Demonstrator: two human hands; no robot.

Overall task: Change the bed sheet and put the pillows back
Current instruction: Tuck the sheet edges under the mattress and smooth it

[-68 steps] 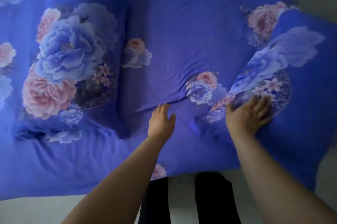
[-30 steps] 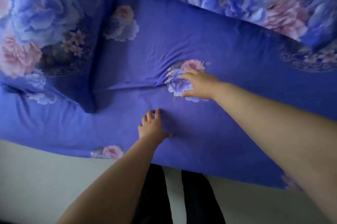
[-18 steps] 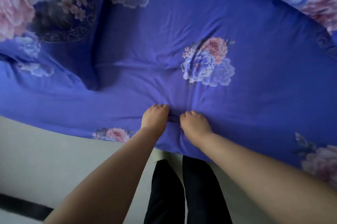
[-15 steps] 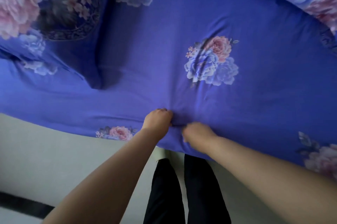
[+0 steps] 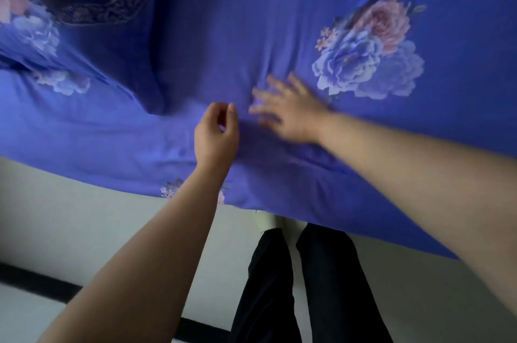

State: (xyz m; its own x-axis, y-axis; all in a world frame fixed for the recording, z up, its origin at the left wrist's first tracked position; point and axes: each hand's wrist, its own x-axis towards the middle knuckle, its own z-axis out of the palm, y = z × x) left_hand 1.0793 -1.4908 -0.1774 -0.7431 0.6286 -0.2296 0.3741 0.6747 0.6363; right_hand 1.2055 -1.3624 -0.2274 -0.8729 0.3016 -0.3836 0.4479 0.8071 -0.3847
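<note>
The blue bed sheet (image 5: 251, 21) fills the whole far half of the view, stretched over the mattress and printed with flowers; its near edge runs from the left down toward the right, hanging over the pale side of the bed; a big pink and lilac flower print (image 5: 369, 49) sits on the sheet at the right, and a smaller one (image 5: 170, 189) peeks out at the near edge beside the left forearm; soft wrinkles gather in the cloth around the two hands. Far left, one pillow (image 5: 84, 21) in a matching flowered case lies on the sheet, its near right corner pointing toward the hands and casting a dark fold of shadow. Below the bed, the pale floor (image 5: 70, 231) takes the near left, crossed by a dark strip (image 5: 39, 284); the person's legs in black trousers (image 5: 307, 286) stand right against the bed edge, centre. Now the hands: the right hand (image 5: 288, 113) is blurred, fingers spread wide and straight, palm down on the sheet just near-left of the big flower print; the left hand (image 5: 216, 133) is just beside it, to its left, above the sheet near the edge, fingers loosely curled with thumb and forefinger tips close together, and no cloth seen between them.
</note>
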